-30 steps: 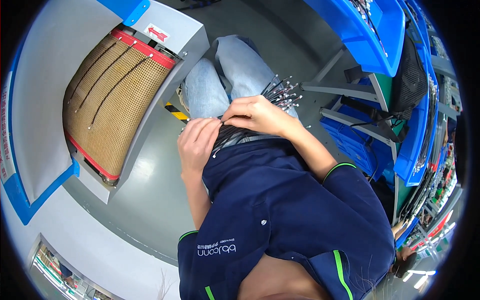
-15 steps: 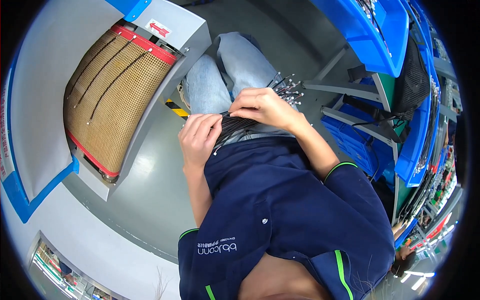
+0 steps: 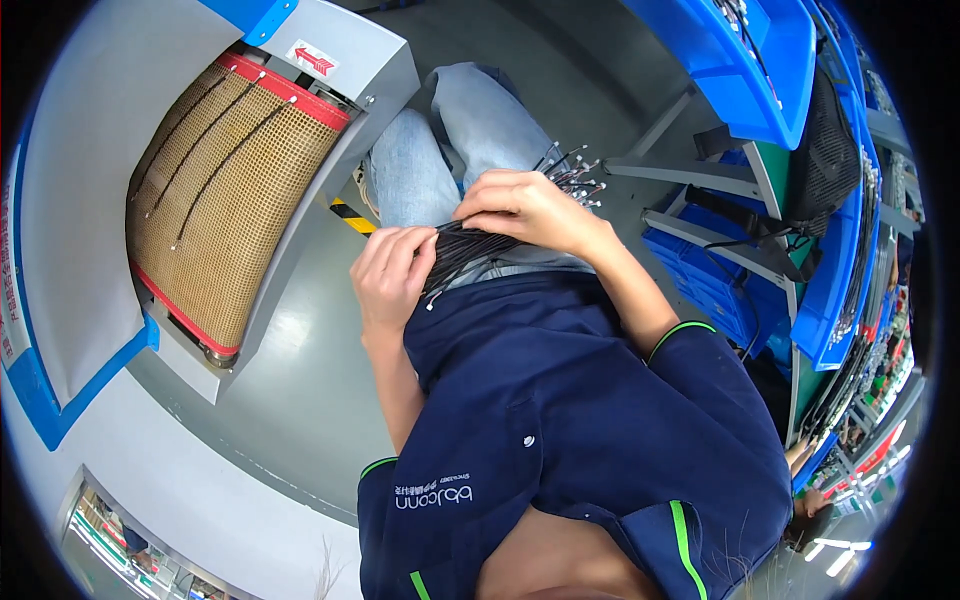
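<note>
Across my lap lies a bundle of thin black cables (image 3: pixel 468 252) with small white connectors at the ends. Those ends fan out beyond my right hand (image 3: pixel 525 212), whose fingers are closed over the upper side of the bundle. My left hand (image 3: pixel 393 282) pinches at the bundle's left side, fingertips close to those of the right. One white connector (image 3: pixel 430 306) pokes out below the left fingers. Which single cable sits in each pinch is hidden by the fingers.
To the left, a brown mesh conveyor belt (image 3: pixel 250 180) with red edges carries three black cables (image 3: pixel 228 150) inside a grey machine housing (image 3: pixel 360 50). Blue bins (image 3: pixel 745 70) on a metal rack stand at right. A black mesh chair back (image 3: pixel 825 150) is beside them.
Both hands have shifted slightly left, the left one more, widening the gap between them and showing more of the bundle. The cables on the belt have moved slightly left.
</note>
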`<state>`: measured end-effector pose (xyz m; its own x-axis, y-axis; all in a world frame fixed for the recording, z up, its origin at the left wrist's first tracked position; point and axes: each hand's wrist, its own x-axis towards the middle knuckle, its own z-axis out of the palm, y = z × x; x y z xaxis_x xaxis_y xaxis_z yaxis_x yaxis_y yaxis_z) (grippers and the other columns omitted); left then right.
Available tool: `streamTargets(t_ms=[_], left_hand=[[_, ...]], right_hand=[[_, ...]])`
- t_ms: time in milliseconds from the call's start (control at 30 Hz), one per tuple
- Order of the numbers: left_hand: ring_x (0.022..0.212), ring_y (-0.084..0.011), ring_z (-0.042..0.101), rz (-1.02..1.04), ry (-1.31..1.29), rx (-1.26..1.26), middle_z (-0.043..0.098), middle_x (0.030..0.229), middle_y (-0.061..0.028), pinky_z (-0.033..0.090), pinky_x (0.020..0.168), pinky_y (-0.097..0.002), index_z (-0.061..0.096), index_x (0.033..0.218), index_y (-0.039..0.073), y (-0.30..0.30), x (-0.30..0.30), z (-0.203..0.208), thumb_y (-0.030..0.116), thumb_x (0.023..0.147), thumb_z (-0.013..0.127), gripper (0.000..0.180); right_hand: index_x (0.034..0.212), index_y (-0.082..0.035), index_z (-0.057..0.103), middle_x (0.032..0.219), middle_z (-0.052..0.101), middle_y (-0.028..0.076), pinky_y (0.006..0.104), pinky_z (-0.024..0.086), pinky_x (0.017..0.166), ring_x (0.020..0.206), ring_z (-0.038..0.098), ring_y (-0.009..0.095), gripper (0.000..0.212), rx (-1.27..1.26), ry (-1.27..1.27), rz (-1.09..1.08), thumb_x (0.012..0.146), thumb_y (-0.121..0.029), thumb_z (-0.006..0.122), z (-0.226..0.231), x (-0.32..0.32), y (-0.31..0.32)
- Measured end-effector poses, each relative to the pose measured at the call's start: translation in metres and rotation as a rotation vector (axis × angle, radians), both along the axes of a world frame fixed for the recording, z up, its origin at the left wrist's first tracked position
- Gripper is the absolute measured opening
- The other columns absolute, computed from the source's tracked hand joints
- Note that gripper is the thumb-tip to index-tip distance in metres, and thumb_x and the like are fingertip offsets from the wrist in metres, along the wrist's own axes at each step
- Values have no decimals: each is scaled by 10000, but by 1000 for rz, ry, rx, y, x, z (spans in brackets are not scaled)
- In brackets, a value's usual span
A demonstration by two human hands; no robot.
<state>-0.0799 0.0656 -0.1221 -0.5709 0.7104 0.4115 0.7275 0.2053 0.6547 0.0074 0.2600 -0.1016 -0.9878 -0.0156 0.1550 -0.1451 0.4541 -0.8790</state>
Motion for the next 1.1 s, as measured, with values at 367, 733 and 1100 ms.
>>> streamTargets(t_ms=[367,733,1100], left_hand=[[707,-206,618,34,-69,-74,647,752,-33,488,616,-312,644,795,65,-1,-1,3,22,700,722,130],[695,-173,594,276,-194,-166,647,786,-66,479,587,-264,640,819,18,-61,-16,-10,-14,742,694,99],[648,-101,556,395,-237,-167,650,820,-51,448,585,-228,640,852,4,-87,-14,-19,-1,803,655,51]], right_hand=[[857,-71,621,808,600,32,339,501,661,760,606,220,123,178,134,-31,773,-146,672,-7,3,6],[831,-88,626,765,590,33,339,486,651,741,586,225,101,473,69,-186,775,-163,664,-15,32,67],[868,-40,639,779,611,77,322,492,642,742,604,230,94,196,-50,-258,811,-113,656,-12,46,71]])
